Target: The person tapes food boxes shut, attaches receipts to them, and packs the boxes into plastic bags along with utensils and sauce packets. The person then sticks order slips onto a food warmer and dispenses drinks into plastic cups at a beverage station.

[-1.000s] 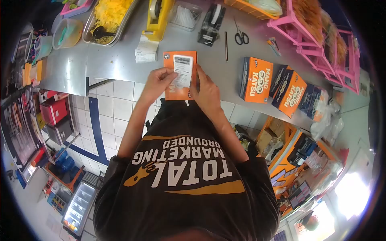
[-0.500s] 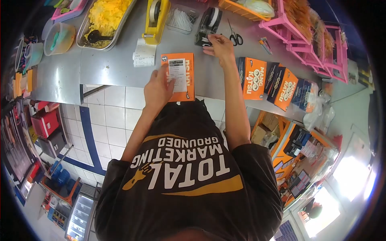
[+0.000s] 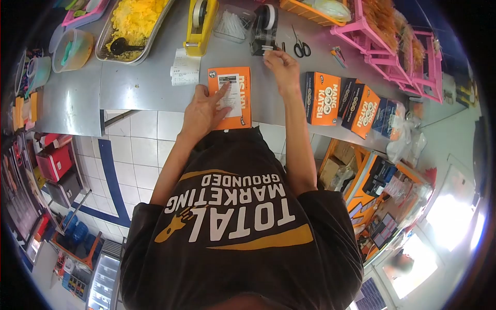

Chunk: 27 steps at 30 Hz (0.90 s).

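An orange box lies at the near edge of the steel counter, with a white printed slip on its top. My left hand rests on the slip and box with its fingers spread. My right hand is at the front end of the black tape dispenser, thumb and fingertips pinched together. Something small and clear, apparently tape, shows at those fingertips. A longer white receipt lies behind the box to the left, below the yellow tape dispenser.
Scissors and a pen lie right of the black dispenser. Orange and dark boxes stand at the right, near pink baskets. A tray of yellow food, a tub and a clear container occupy the back and left.
My right hand left the box and reached the black dispenser, where its fingers have now closed at the front end. My left hand stayed at the box, its fingers now spread over the slip.
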Motion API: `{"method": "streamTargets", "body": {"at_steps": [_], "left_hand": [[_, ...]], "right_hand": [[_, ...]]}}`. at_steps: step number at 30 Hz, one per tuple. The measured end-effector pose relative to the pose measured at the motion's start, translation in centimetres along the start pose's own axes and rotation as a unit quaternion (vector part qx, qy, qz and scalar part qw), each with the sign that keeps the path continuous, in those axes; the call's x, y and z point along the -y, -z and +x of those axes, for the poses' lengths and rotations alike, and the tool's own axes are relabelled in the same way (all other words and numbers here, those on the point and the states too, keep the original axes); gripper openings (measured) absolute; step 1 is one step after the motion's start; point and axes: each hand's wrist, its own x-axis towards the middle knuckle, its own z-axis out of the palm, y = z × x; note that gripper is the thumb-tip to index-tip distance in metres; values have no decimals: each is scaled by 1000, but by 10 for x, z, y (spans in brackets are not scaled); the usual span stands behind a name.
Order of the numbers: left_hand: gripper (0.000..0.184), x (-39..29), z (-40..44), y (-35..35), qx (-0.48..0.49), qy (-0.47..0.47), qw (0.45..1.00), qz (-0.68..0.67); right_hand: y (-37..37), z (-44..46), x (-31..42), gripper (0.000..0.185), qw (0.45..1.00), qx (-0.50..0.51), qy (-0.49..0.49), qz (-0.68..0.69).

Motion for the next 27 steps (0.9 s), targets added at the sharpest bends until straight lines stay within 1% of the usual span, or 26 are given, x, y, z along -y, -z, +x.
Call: {"method": "streamTargets", "body": {"at_steps": [1, 2, 4, 5, 7, 8, 10, 11, 13, 14, 16, 17, 19, 20, 22, 23, 25, 26, 27], "left_hand": [[69, 1, 0, -1, 0, -8, 1000, 7], [69, 3, 0, -2, 2, -9, 1000, 6], [70, 3, 0, -1, 13, -4, 1000, 1], [70, 3, 0, -1, 13, -6, 1000, 1], [71, 1, 0, 0, 16, -1, 1000, 5], [71, 2, 0, -1, 11, 3, 1000, 4], [70, 5, -1, -3, 3, -7, 1000, -1], [70, 7, -1, -3, 1, -2, 1000, 0], [69, 5, -2, -3, 4, -1, 999, -35], [69, 4, -3, -2, 3, 1, 999, -35], [69, 3, -1, 2, 23, 3, 1000, -9], [69, 3, 0, 2, 20, 6, 1000, -9], [69, 2, -2, 0, 2, 2, 1000, -16], [69, 3, -2, 0, 2, 4, 1000, -17], [69, 3, -2, 1, 3, -4, 999, -32], [69, 4, -2, 1, 2, -4, 999, -32], [68, 4, -1, 0, 5, -7, 1000, -16], [68, 4, -1, 0, 3, -7, 1000, -16], [68, 4, -1, 1, 6, -4, 1000, -18]], "right_hand": [[-2, -4, -6, 15, 994, -7, 86, -63], [-3, -4, -10, 15, 994, -8, 85, -63], [-7, -7, -6, 16, 970, -89, 91, -208], [-8, -8, -3, 16, 970, -90, 92, -208], [-7, -14, 1, 19, 949, -106, 101, -280], [-7, -19, 3, 19, 949, -101, 104, -281], [-8, -33, 0, 19, 966, -31, 51, -250], [-15, -37, -5, 19, 967, -26, 51, -250], [-37, -48, -21, 20, 965, 50, 134, -219], [-44, -50, -27, 20, 965, 53, 134, -219], [-55, -50, -34, 22, 952, 81, 111, -275], [-56, -49, -36, 22, 951, 84, 112, -275], [-59, -54, -33, 22, 920, 75, 162, -348], [-60, -57, -32, 22, 920, 77, 161, -349], [-64, -63, -30, 28, 885, 5, 251, -392], [-64, -61, -29, 28, 884, 6, 253, -392], [-65, -57, -25, 46, 899, 17, 303, -316], [-64, -55, -23, 46, 898, 17, 304, -317], [-66, -55, -13, 52, 915, 3, 250, -317]]}}
